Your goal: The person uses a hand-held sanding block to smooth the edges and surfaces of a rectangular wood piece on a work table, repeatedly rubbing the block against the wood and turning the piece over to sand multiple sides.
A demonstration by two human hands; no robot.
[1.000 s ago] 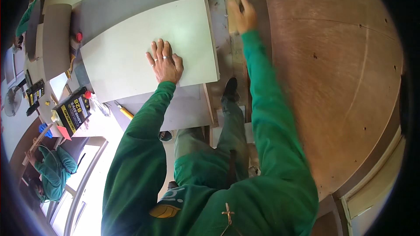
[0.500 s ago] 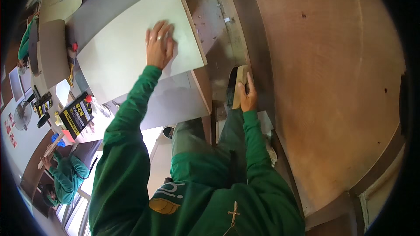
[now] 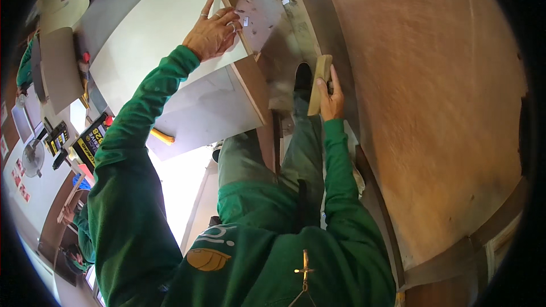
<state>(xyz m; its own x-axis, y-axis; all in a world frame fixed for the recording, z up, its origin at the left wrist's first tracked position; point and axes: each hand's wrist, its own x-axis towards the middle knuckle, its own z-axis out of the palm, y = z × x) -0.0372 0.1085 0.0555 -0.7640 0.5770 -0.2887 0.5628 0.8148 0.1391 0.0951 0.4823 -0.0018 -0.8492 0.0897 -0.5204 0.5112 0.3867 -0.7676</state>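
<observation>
My left hand [image 3: 213, 33] is over the right edge of a pale, white-faced panel [image 3: 151, 28]. Its fingers are spread, some of them reaching past the edge; whether they touch it I cannot tell. Under this panel lies a grey-faced board [image 3: 199, 111] with a brown side. In my right hand [image 3: 332, 101] is a light wooden block [image 3: 320, 85], held upright between thumb and fingers, apart from both panels. A yellow handle [image 3: 162, 136] sticks out at the grey board's left edge; the rest of that tool is hidden.
A big curved brown wooden surface [image 3: 432, 108] stands close on my right. Scraps litter the floor [image 3: 267, 20] ahead. To the left are a black-and-yellow adhesive container [image 3: 91, 141], a fan [image 3: 33, 156] and rolled sheets [image 3: 60, 68]. A co-worker [image 3: 79, 233] in green is at lower left.
My left hand has gone from lying on the white panel to its right edge, fingers now spread. The block in my right hand has risen slightly in view. A yellow handle has come into sight.
</observation>
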